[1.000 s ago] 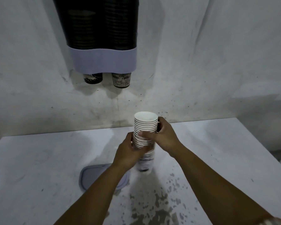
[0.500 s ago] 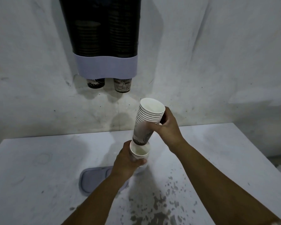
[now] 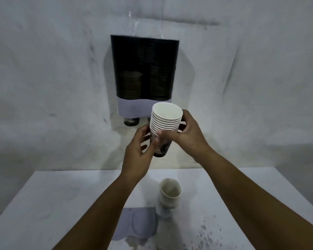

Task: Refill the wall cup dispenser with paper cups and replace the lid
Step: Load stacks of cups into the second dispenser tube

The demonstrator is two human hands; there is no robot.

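Observation:
A dark two-column cup dispenser (image 3: 144, 69) with a pale lower band hangs on the wall, its top uncovered, cups stacked inside both columns. In front of its lower edge I hold a stack of white paper cups (image 3: 165, 121), mouths up. My right hand (image 3: 189, 134) grips the stack's side. My left hand (image 3: 138, 156) touches its lower part with spread fingers. A shorter stack of cups (image 3: 170, 194) stands on the white table (image 3: 61, 204) below. The grey dispenser lid (image 3: 141, 224) lies flat on the table, partly hidden by my left forearm.
Cup bottoms (image 3: 131, 121) poke out under the dispenser's left column. Dark stains (image 3: 206, 235) speckle the table near its front right. The wall is rough and white, and the table's back edge meets it.
The upper stack was pulled off the lower one and lifted up toward the dispenser. My left hand let go of the lower stack, which stays on the table, and rose to the lifted stack.

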